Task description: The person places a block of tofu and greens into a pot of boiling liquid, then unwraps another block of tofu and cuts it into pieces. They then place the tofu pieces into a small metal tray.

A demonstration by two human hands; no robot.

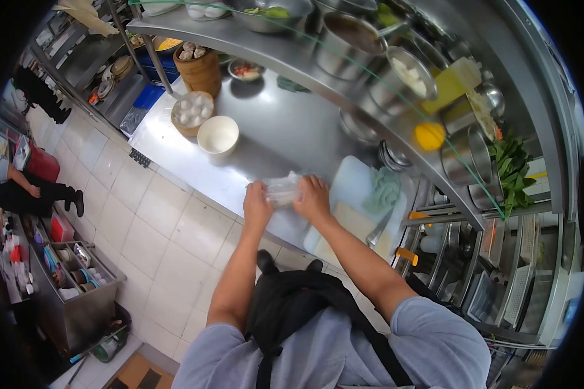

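Observation:
Both my hands hold a clear crumpled plastic bag just above the steel counter. My left hand grips its left end and my right hand grips its right end. A white bowl stands further along the counter, beyond the bag. Beside that bowl is a bamboo steamer holding several white buns. A white cutting board lies just right of my right hand, with a green cloth on it.
A taller bamboo steamer stack and a small dish stand at the counter's far end. The steel shelf above carries pots, bowls, a yellow container and greens. A knife rests on the board. Another person sits at left.

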